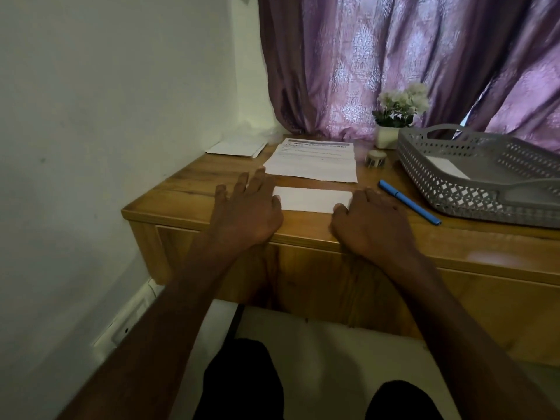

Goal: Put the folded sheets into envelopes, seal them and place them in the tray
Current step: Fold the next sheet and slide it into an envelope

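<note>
A white folded sheet (312, 199) lies flat near the front edge of the wooden desk (188, 189). My left hand (247, 212) rests at its left end with fingers spread, palm down. My right hand (368, 221) sits at its right end, fingertips touching the paper's corner. Behind it lies a printed sheet (312, 160) with creases. White envelopes (236, 147) sit at the desk's back left corner. The grey perforated tray (472, 189) stands at the right with a white envelope (448, 166) inside.
A blue pen (409, 206) lies between the folded sheet and the tray. A roll of tape (375, 158) and a small pot of white flowers (397, 116) stand at the back. Purple curtains hang behind; a wall borders the desk on the left.
</note>
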